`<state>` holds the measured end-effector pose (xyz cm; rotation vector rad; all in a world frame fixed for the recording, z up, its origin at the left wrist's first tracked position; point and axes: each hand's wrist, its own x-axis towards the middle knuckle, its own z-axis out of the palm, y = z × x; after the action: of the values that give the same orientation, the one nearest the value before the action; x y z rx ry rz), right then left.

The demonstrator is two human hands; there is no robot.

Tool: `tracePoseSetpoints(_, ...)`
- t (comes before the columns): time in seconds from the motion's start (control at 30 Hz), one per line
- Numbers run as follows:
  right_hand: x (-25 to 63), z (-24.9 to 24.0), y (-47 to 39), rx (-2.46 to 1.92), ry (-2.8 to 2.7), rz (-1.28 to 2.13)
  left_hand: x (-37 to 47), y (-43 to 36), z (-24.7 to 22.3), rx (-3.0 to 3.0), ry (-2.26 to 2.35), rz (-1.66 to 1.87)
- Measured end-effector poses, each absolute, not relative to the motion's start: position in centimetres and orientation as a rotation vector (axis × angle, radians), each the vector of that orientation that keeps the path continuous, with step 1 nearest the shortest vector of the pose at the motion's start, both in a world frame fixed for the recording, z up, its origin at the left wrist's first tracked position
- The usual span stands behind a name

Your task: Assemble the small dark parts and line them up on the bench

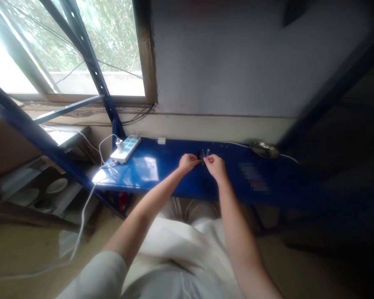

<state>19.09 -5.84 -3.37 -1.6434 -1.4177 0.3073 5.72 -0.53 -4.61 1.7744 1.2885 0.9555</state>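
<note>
Over the blue tabletop [177,185] my two hands are close together. My left hand [188,162] is closed, its fingertips pinched at the left side of a small dark piece [202,157] with clear, see-through bits along it. My right hand [216,166] is closed too, thumb and fingers pinched at the right side of the same spot. A short clear stick-like piece [208,152] shows just above the right fingertips. Both pieces are too small and blurred to name. My fingers partly hide them.
A white power strip [129,148] with a plug and cables lies at the table's left end. A small white adapter [161,141] is at the back edge. A shiny metal bowl-like object [264,150] stands back right. A pixelated patch [254,177] covers something to the right. Blue rack posts [90,54] rise left.
</note>
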Motion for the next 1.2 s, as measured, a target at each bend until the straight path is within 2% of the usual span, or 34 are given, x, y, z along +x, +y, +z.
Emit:
tracePoseSetpoints(0.27, 20.3, -6.0, -5.8, -1.825, -1.397, 0.328, 6.4, 0.1, -7.1, 1.831, 1.467, 0.829)
tracePoseSetpoints(0.7, 18.9, -9.6, -4.8, -1.951, -1.402, 0.319, 6.7, -0.1, -8.5, 1.964, 1.614, 0.749)
tracePoseSetpoints(0.9, 18.7, -10.4, -4.5, -2.047, -1.463, 0.172, 7.0, -0.2, -8.7, 2.08, 1.698, 0.688)
tracePoseSetpoints(1.2, 18.6, -10.5, -4.3, -2.118, -1.414, 0.224, 7.5, -0.2, -9.1, 2.101, 1.773, 0.592)
